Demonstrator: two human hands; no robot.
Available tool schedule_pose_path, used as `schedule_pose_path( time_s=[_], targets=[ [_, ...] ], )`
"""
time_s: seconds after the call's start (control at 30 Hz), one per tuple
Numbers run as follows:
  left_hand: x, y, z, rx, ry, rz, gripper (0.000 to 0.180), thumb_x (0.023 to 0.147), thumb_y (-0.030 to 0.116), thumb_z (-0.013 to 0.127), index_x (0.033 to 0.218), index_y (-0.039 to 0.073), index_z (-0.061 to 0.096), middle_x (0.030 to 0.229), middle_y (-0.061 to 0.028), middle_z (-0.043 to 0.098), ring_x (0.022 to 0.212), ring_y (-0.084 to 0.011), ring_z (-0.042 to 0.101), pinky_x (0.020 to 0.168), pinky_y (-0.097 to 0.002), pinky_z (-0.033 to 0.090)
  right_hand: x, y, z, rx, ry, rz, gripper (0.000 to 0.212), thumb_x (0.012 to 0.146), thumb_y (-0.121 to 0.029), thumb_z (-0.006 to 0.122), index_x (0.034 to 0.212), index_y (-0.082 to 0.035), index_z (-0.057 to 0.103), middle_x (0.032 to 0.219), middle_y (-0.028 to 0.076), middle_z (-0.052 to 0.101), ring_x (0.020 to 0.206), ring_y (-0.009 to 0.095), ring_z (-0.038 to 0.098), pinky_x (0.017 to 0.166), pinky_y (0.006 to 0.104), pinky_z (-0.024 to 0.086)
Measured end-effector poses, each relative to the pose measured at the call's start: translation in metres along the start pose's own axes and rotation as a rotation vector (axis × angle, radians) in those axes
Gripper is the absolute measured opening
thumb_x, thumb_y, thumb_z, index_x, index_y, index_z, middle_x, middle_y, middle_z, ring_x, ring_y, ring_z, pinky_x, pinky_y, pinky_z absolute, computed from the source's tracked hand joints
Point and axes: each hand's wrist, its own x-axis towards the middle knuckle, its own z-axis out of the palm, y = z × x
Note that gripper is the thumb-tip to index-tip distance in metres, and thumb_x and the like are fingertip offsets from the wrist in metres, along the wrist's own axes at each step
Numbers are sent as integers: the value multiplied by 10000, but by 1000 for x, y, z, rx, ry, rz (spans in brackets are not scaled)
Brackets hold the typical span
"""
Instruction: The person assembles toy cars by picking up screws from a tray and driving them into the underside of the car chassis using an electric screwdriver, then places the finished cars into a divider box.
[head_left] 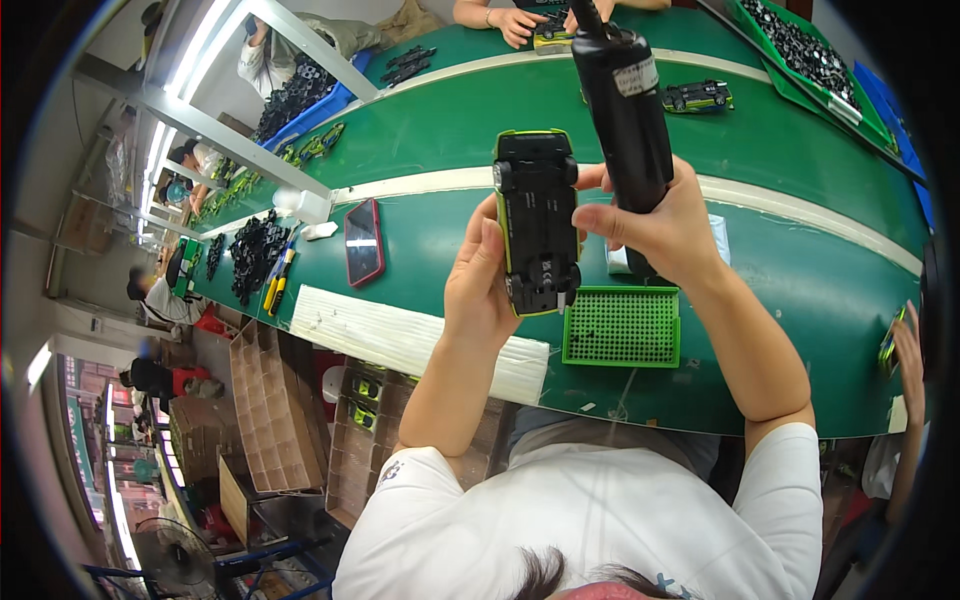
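Note:
My left hand (476, 275) is closed around a toy car (538, 225), held with its black underside up and a yellow-green body edge showing. In my right hand (668, 228) is a black electric screwdriver (622, 125), gripped near its lower part, its cord running up out of view. The screwdriver's lower end points down beside the car, apart from it. My right thumb reaches to the car's right edge; whether it touches, I cannot tell. Below both hands, a green mesh basket (622, 330) lies on the green table, small dark bits inside.
Left on the table are a red-edged phone (364, 242), yellow-handled tools (281, 280) and a pile of black parts (258, 255). A white foam strip (400, 335) lines the near edge. Across the belt (450, 130), a person's hands (515, 25) handle another car. Another person's hand (908, 350) is at right.

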Motion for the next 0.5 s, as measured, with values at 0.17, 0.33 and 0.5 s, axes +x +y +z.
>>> schedule_pose_path(
  time_s=[0.17, 0.33, 0.5],
  targets=[
    [1, -11, 6, 4, 83, -9, 514, 1016, 381, 410, 1368, 7, 381, 1248, -180, 568, 1048, -269, 637, 899, -406, 549, -2, -4, 1, 49, 3, 61, 430, 700, -60, 848, 1033, -14, 580, 896, 52, 672, 661, 73, 610, 533, 220, 490],
    [-1, -11, 18, 291, 60, 131, 419, 1005, 162, 494, 1374, -15, 400, 1174, -111, 608, 1063, -150, 607, 862, -284, 516, -2, 1, -4, -5, -8, -71, 435, 698, -58, 852, 1039, -19, 585, 916, 38, 657, 757, 70, 601, 631, 226, 498],
    [-6, -14, 26, 450, 69, 322, 344, 964, 47, 551, 1283, -45, 462, 1089, -83, 621, 962, -103, 587, 836, -242, 479, -8, -6, -1, -32, -84, -141, 417, 707, -36, 824, 1060, -10, 604, 946, 15, 652, 848, 56, 560, 733, 234, 469]
  ],
)
